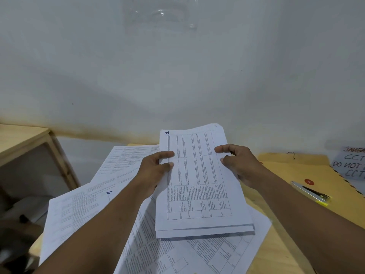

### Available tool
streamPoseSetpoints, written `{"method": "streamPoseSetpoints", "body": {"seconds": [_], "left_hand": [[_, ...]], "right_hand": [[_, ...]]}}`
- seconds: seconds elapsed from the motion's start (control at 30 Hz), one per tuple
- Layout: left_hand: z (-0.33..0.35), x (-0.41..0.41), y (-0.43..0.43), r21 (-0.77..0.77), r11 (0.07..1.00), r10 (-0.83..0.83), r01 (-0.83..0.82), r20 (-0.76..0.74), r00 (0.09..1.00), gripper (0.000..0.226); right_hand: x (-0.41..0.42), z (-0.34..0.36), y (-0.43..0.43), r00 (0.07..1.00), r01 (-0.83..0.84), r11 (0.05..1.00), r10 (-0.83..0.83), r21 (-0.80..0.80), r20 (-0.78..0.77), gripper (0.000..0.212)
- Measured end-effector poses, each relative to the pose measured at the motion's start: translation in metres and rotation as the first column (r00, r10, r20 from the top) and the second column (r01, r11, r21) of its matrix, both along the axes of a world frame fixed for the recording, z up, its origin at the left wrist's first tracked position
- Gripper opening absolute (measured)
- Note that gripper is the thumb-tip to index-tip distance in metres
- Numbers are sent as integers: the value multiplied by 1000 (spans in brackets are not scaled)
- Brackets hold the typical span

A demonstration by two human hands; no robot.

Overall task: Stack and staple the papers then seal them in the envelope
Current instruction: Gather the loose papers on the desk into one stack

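The thin stack of papers hangs above the desk, light and floppy, its lower edges not yet flush; both long sides suit a grip. The left hand and right hand pinch those sides; loose sheets lie beneath, stapler and envelope near on the right

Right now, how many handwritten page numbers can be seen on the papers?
2: a "1" on the held stack's top corner, a "4" on a loose sheet at left. Others may be hidden.

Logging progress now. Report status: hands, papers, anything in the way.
Left hand and right hand gripping small stack, page 1 on top. Loose sheets on desk, not gathered. Stapler untouched on envelope. Nothing blocking.
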State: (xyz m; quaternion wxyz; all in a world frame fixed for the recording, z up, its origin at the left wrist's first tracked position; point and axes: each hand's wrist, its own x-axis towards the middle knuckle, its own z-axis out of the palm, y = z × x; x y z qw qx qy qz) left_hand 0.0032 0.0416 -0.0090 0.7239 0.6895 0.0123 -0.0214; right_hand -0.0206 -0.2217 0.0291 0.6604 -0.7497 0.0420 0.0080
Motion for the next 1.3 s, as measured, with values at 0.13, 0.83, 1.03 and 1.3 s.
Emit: {"method": "streamPoseSetpoints", "body": {"seconds": [0.13, 0.83, 1.03, 1.3], "left_hand": [[3, -1, 3, 26, 999, 23, -24, 29, 999, 37], [8, -7, 3, 88, 992, 84, -88, 53, 995, 27], [2, -10, 8, 66, 994, 84, -85, 17, 996, 25], [-1, -16, 32, 106, 983, 148, -148, 10, 989, 28]], "right_hand": [[2, -4, 2, 1000, -2, 999, 0, -48, -28, 34], [3, -7, 8, 999, 10, 997, -7, -82, 38, 28], [2, -10, 7, 999, -28, 996, 31, -86, 32, 27], [-15, -38, -16, 973, -228, 666, 181, -710, -143, 27]]}}
